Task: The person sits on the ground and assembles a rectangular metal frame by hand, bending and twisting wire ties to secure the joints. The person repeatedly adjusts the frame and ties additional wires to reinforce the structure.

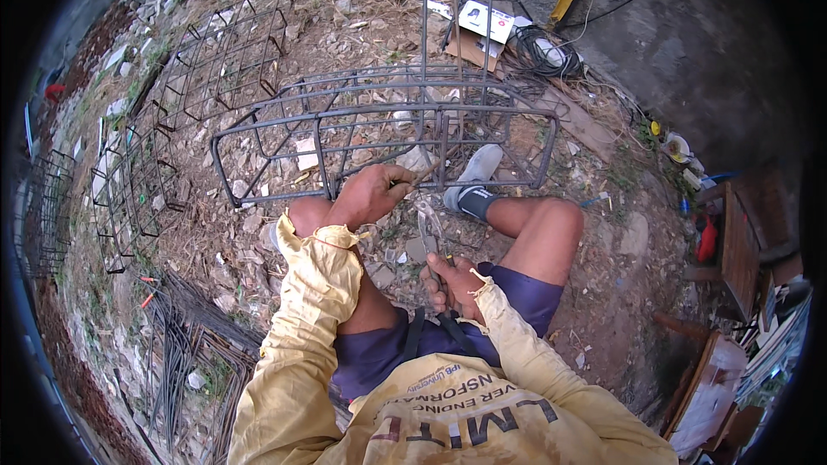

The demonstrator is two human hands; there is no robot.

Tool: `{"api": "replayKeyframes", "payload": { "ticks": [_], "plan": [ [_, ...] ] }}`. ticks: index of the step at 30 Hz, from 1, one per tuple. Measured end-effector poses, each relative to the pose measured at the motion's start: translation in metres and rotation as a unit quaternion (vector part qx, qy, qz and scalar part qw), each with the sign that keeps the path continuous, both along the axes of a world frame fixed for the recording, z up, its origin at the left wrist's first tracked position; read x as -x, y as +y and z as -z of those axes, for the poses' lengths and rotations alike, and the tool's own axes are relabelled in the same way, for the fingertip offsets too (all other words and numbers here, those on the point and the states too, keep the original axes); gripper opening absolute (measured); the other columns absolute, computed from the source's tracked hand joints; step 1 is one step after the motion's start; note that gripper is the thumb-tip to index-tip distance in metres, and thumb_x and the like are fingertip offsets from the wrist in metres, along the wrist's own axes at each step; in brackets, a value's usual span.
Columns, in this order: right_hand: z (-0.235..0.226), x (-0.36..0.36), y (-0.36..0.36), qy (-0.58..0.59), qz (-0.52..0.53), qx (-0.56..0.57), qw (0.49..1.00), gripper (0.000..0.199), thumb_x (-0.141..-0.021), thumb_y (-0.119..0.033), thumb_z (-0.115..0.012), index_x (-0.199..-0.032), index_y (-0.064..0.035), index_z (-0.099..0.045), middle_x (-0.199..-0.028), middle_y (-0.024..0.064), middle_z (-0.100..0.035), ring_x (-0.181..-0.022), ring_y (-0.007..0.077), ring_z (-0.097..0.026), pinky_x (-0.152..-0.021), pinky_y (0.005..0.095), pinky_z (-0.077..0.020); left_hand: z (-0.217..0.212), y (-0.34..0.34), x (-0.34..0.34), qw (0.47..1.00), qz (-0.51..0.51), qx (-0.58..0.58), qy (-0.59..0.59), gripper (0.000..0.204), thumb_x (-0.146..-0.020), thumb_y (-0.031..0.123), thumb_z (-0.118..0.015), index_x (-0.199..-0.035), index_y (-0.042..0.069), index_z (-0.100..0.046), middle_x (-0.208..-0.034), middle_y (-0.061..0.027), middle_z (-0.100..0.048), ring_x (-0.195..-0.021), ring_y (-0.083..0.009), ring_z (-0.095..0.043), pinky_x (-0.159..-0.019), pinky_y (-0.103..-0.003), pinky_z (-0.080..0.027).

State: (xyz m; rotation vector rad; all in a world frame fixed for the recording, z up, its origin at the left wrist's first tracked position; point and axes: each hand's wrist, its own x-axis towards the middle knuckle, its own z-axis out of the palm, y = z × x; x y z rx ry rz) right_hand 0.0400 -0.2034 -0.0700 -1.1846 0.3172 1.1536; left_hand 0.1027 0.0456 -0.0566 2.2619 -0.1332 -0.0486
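1. We see the rebar cage (388, 120) lying on its side on the stony ground (258, 241), straight ahead of our knees, its near lower edge just beyond the left hand.
2. Our left hand (372, 194) is closed around a thin stick or wire (424, 174) at that near edge, pinching it against a bar; what it is exactly we cannot tell.
3. Our right hand (452, 282) rests between the legs, gripped around the handles of pliers (428, 232), whose nose points up toward the cage and sits apart from it.
4. We judge the step to be tying a joint: the tie is being placed, not yet twisted.
5. The next move seems to call for bringing the pliers up to the left hand's spot without letting the tie slip.
6. Further out, two more cages (215, 60) lie at the left, and loose rods (172, 336) lie near our left elbow.
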Motion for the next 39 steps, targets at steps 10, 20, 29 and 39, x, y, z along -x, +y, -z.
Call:
{"api": "replayKeyframes", "payload": {
  "ticks": [10,20,29,39],
  "plan": [
    [-0.001,-0.007,-0.005,-0.026,-0.026,-0.029,0.999,0.038,-0.086,-0.021,-0.077,-0.105,-0.0048,-0.049,-0.062,0.0029,-0.052,-0.041,0.0138,-0.051,-0.036,0.0308,-0.0429,-0.009,-0.008,0.002,0.999,-0.012,0.03,0.038,0.03,-0.087,0.016,-0.062,-0.115,0.009,-0.07,-0.098,-0.0146,-0.072,-0.088,-0.0264,-0.069,-0.08,-0.036,-0.053],
    [-0.048,-0.098,-0.042,0.019,-0.194,-0.001,0.981,0.029,-0.084,-0.015,-0.075,-0.098,-0.01,-0.051,-0.06,-0.0026,-0.046,-0.04,0.0066,-0.042,-0.036,0.0278,-0.0377,-0.036,-0.018,-0.029,0.998,-0.012,0.048,-0.046,0.03,-0.091,0.02,-0.068,-0.115,0.002,-0.069,-0.106,-0.0168,-0.072,-0.097,-0.0248,-0.07,-0.086,-0.035,-0.052],
    [-0.12,-0.155,-0.025,-0.419,-0.232,0.211,0.852,0.052,-0.083,-0.021,-0.072,-0.123,0.0004,-0.047,-0.073,0.0098,-0.059,-0.06,0.025,-0.064,-0.053,0.038,-0.0524,-0.078,-0.002,-0.084,0.991,-0.032,-0.024,-0.131,0.027,-0.092,0.017,-0.062,-0.116,0.006,-0.069,-0.104,-0.0176,-0.071,-0.093,-0.0323,-0.068,-0.083,-0.038,-0.053],
    [-0.15,-0.157,-0.008,-0.661,-0.288,0.436,0.539,0.057,-0.094,-0.041,-0.058,-0.133,-0.0001,-0.048,-0.114,0.0243,-0.059,-0.099,0.0441,-0.065,-0.086,0.0518,-0.0528,-0.102,0.017,-0.115,0.991,-0.032,-0.036,-0.128,0.027,-0.093,0.02,-0.061,-0.114,0.006,-0.07,-0.106,-0.0175,-0.071,-0.097,-0.0336,-0.069,-0.086,-0.039,-0.052]
  ]
}}
